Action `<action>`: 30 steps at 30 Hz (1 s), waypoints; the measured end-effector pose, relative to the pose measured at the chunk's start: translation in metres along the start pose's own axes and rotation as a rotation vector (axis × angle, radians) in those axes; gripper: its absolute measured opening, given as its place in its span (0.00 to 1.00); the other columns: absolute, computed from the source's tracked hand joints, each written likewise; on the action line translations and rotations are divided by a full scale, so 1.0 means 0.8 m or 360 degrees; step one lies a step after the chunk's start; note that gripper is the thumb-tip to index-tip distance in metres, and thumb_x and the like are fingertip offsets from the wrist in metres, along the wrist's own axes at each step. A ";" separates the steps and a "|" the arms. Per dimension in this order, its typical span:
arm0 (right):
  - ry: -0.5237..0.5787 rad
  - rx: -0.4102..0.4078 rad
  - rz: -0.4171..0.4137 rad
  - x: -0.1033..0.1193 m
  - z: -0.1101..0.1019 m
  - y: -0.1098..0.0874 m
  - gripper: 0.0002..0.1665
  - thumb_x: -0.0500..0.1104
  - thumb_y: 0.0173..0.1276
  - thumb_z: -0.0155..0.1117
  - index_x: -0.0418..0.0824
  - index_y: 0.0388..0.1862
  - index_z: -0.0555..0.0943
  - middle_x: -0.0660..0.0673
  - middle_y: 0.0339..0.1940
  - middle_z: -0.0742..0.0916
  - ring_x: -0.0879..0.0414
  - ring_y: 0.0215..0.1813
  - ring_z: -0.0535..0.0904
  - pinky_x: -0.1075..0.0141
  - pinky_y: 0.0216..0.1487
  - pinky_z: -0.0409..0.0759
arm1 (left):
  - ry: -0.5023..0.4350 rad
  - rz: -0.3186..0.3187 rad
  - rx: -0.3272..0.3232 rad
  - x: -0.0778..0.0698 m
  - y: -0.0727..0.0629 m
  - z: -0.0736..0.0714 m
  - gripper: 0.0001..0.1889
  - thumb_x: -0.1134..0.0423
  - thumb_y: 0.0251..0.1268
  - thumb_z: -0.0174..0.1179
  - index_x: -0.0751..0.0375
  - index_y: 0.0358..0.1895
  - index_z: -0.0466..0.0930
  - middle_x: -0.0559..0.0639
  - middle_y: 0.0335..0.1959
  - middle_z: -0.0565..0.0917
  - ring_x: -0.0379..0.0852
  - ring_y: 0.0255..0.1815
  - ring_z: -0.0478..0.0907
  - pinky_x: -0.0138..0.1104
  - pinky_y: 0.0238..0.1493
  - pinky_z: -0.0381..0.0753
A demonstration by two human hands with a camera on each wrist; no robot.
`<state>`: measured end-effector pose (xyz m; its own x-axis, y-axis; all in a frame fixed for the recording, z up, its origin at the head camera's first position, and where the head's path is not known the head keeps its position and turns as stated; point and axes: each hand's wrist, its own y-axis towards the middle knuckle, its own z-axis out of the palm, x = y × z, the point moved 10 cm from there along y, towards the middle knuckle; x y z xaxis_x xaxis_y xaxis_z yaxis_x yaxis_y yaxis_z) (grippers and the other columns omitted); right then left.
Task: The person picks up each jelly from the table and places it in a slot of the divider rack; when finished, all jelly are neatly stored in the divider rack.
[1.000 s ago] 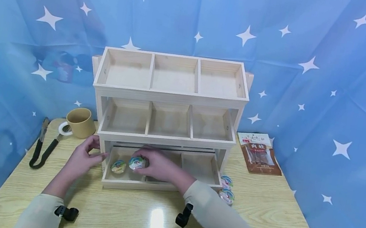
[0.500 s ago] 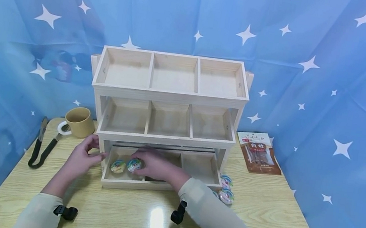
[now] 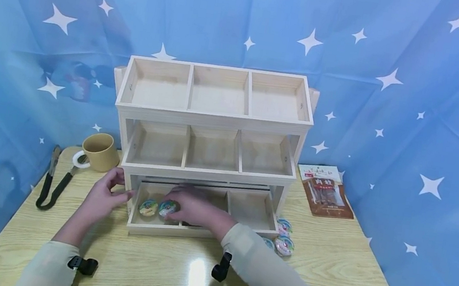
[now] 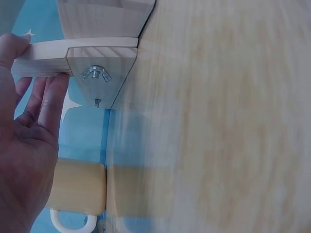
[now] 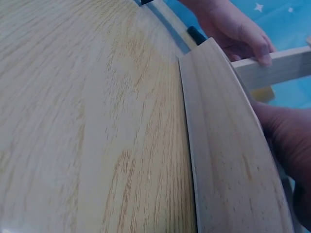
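Observation:
A three-tier pale wooden rack (image 3: 215, 122) stands on the table, each tier split into three compartments. With thumb and fingers on opposite sides, my left hand (image 3: 102, 197) grips the rack's left side post (image 4: 43, 59). My right hand (image 3: 197, 208) reaches into the bottom tier and holds a small round wrapped snack (image 3: 166, 209) with a blue-green top, low in the left compartment. Beside it lies a yellowish round wrapped snack (image 3: 148, 208). The right wrist view shows the tier's front board (image 5: 226, 141), with part of the right hand hidden behind it.
Several more round wrapped snacks (image 3: 284, 245) lie on the table by the rack's right front corner, partly behind the right sleeve. A brown snack bag (image 3: 326, 192) is at the right. On the left are a tan mug (image 3: 100, 153) and black-handled tongs (image 3: 53, 193).
My right hand has moved slightly left and down with the round snack, bringing it next to the yellowish one. The right sleeve shifted left, uncovering another snack. My left hand stays on the post.

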<state>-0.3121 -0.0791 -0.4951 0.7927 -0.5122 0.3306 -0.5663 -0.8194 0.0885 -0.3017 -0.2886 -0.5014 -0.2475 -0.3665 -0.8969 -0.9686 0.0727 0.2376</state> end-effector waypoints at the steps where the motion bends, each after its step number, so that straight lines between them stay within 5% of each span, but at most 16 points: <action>1: 0.0001 0.0002 0.0008 0.000 0.000 0.000 0.26 0.57 0.71 0.81 0.50 0.64 0.90 0.56 0.57 0.89 0.62 0.62 0.81 0.70 0.71 0.73 | -0.0001 0.0003 0.0000 0.000 0.000 0.000 0.23 0.74 0.75 0.69 0.71 0.67 0.73 0.71 0.58 0.80 0.39 0.55 0.80 0.26 0.53 0.86; 14: 0.0153 -0.0007 0.0022 0.000 -0.008 -0.008 0.27 0.54 0.72 0.81 0.48 0.67 0.88 0.54 0.62 0.89 0.60 0.66 0.81 0.69 0.72 0.74 | -0.0013 0.0002 0.0003 0.000 0.000 0.001 0.23 0.74 0.74 0.70 0.70 0.67 0.74 0.69 0.58 0.80 0.40 0.55 0.80 0.27 0.54 0.86; 21: 0.0248 -0.0148 0.0092 -0.011 -0.025 -0.028 0.29 0.57 0.75 0.78 0.45 0.68 0.88 0.54 0.63 0.88 0.61 0.64 0.81 0.69 0.68 0.79 | -0.0014 0.0002 0.0003 0.000 0.002 0.002 0.24 0.74 0.74 0.70 0.70 0.68 0.73 0.67 0.57 0.80 0.40 0.55 0.79 0.26 0.54 0.86; 30: 0.0237 -0.0211 0.0148 -0.010 -0.056 -0.085 0.24 0.51 0.76 0.78 0.42 0.65 0.87 0.42 0.70 0.87 0.45 0.76 0.78 0.48 0.83 0.70 | 0.0000 0.0001 -0.0003 -0.005 -0.002 0.002 0.22 0.73 0.75 0.69 0.68 0.67 0.74 0.65 0.57 0.80 0.40 0.55 0.79 0.26 0.54 0.86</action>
<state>-0.2902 -0.0076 -0.4621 0.6994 -0.5321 0.4771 -0.6677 -0.7245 0.1708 -0.2988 -0.2857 -0.4989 -0.2481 -0.3667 -0.8967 -0.9684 0.0710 0.2389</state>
